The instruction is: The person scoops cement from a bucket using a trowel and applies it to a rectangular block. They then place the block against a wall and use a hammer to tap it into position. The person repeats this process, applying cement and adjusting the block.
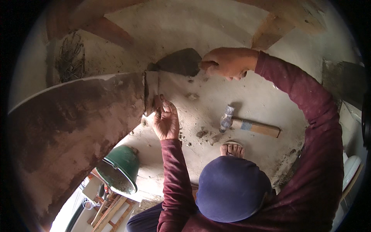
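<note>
Two bare hands show: one left hand (167, 123) and one right hand (231, 63), with two maroon sleeves (173, 162). There is one hammer (249, 125) to the right, one dark trowel (179, 62) on the far side, one green bucket (125, 164) near left, and one foot (232, 150). The wooden pieces (110, 216) near left overlap too much to count.

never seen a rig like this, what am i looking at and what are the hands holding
There is no machine here: these are a person's bare hands. The single picture comes from a head-worn camera looking down; its wide lens bends straight edges. The right hand holds what looks like a dark trowel. The left hand is at the end of a curved brown panel; whether it pinches something is unclear. On the pale floor lie a hammer and dark crumbs, with a green bucket to the left.
</note>
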Action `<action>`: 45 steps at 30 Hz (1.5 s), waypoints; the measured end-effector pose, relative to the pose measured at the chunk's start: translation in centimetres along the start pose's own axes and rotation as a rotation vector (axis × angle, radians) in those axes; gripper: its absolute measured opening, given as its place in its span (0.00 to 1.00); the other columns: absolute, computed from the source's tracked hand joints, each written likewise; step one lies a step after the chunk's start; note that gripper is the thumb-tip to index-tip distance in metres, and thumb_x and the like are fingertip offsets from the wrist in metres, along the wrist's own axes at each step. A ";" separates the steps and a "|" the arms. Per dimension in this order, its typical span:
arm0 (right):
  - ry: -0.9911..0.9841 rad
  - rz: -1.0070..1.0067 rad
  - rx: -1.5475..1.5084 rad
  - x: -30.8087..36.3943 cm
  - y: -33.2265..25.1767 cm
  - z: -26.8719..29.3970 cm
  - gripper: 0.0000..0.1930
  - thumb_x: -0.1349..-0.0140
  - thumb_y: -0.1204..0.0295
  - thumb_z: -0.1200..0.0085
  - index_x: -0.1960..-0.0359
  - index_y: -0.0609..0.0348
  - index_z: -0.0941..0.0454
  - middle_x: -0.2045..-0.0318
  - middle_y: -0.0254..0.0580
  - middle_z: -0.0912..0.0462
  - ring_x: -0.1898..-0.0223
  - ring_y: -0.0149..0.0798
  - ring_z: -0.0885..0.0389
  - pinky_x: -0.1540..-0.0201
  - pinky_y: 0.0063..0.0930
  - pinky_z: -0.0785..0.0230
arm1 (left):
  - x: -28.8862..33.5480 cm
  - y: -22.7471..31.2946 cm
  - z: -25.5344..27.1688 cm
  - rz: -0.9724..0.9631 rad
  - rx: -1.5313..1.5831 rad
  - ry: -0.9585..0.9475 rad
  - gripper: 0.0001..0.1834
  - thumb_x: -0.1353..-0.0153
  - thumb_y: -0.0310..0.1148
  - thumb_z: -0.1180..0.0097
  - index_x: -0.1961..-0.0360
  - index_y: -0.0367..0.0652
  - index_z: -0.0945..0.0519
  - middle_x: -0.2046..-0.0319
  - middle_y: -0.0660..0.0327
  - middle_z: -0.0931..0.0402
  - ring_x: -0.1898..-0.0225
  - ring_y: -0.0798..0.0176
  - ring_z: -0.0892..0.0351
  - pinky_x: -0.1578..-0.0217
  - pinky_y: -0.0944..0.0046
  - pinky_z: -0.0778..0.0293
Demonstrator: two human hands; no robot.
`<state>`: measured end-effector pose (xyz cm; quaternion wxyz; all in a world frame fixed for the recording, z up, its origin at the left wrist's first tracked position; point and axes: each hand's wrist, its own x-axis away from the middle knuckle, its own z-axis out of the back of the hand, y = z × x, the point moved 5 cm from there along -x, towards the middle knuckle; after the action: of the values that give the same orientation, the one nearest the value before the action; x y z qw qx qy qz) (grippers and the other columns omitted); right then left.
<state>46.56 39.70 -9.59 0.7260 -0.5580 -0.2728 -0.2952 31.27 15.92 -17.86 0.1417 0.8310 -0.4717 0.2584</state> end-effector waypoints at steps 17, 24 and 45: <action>0.128 0.329 0.084 -2.3 0.0 0.9 0.06 0.45 0.75 0.55 0.77 0.63 0.36 0.81 0.49 0.29 0.77 0.47 0.25 0.69 0.43 0.35 | 0.3 -0.8 -0.6 -0.097 -0.170 0.065 0.25 0.44 0.18 0.48 0.43 0.40 0.31 0.41 0.57 0.31 0.40 0.56 0.34 0.40 0.53 0.37; -0.028 0.349 0.005 -4.5 -0.3 2.7 0.09 0.48 0.76 0.53 0.81 0.56 0.39 0.88 0.32 0.36 0.90 0.27 0.35 0.90 0.27 0.42 | 0.5 -0.3 -0.3 -0.100 -0.155 0.061 0.27 0.45 0.18 0.48 0.42 0.41 0.32 0.39 0.59 0.33 0.39 0.57 0.35 0.40 0.53 0.37; -0.155 0.366 -0.305 -1.1 -1.3 6.0 0.10 0.44 0.65 0.47 0.65 0.57 0.27 0.83 0.30 0.29 0.88 0.23 0.34 0.90 0.19 0.41 | -0.1 -0.4 -0.1 -0.118 -0.118 0.012 0.27 0.47 0.14 0.53 0.42 0.37 0.32 0.39 0.53 0.34 0.37 0.53 0.37 0.38 0.49 0.40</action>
<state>44.43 45.37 -8.16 0.6518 -0.7221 -0.1742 -0.1528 31.53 16.19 -17.80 0.2085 0.8460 -0.4354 0.2263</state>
